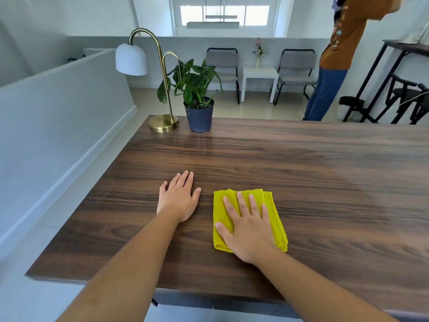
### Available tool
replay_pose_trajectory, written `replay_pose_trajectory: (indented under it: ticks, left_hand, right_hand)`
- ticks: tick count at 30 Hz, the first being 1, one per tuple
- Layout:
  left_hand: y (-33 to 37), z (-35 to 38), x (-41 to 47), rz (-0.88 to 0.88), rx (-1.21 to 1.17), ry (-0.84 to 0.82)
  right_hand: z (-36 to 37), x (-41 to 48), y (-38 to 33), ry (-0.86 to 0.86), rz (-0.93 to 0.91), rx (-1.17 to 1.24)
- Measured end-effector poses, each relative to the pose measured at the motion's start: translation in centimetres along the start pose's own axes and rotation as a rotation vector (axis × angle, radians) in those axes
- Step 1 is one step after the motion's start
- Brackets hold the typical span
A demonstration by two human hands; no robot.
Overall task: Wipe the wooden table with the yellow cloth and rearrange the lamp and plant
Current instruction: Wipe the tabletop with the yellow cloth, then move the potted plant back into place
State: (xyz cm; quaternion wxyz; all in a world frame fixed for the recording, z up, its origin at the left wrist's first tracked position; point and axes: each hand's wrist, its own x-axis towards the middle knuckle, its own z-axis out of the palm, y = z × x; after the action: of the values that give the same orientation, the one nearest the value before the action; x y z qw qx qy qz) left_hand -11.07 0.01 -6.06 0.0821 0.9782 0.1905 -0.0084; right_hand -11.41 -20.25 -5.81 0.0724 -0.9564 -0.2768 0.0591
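now | wooden table [301, 163] | left hand [178, 201] flat, spread | right hand [249, 231] spread, pressing yellow cloth [224, 213]

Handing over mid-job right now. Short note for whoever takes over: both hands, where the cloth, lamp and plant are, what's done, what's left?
Left hand: flat on the bare table, holding nothing.
Right hand: flat on the folded yellow cloth, near the front edge.
Lamp and plant: side by side at the far left corner.
Done: cannot tell how much is wiped.
Left: likely wiping, then moving lamp and plant.
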Motion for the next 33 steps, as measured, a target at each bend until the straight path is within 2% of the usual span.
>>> replay_pose_trajectory:
  ticks: [6,10,14,19,24,28,33]
  left_hand:
    - [0.4,-1.0,-0.2,-0.007,-0.041,-0.068]
    - [1.3,-2.6,-0.9,-0.013,-0.066,-0.135]
    - [2.6,-4.8,-1.4,-0.032,-0.087,-0.088]
    - [3.5,-7.0,-1.3,-0.015,-0.093,-0.031]
    - [2.5,-8.8,2.3,-0.02,-0.129,-0.016]
    - [0.9,-10.0,8.3,-0.04,-0.281,0.008]
    - [-0.2,-10.9,16.0,-0.002,-0.607,0.023]
  right_hand:
    - [-0.5,0.9,0.7,-0.012,-0.035,0.106]
    - [-4.1,2.9,3.9,0.066,-0.032,0.329]
    - [-8.3,5.1,6.9,0.011,-0.013,0.53]
    - [-11.4,7.6,7.3,-0.046,-0.042,0.581]
    - [-12.2,13.0,6.4,-0.061,-0.054,0.635]
    - [-12.5,18.7,4.7,-0.055,-0.016,0.734]
    - [-11.9,27.3,2.3,-0.014,0.017,0.995]
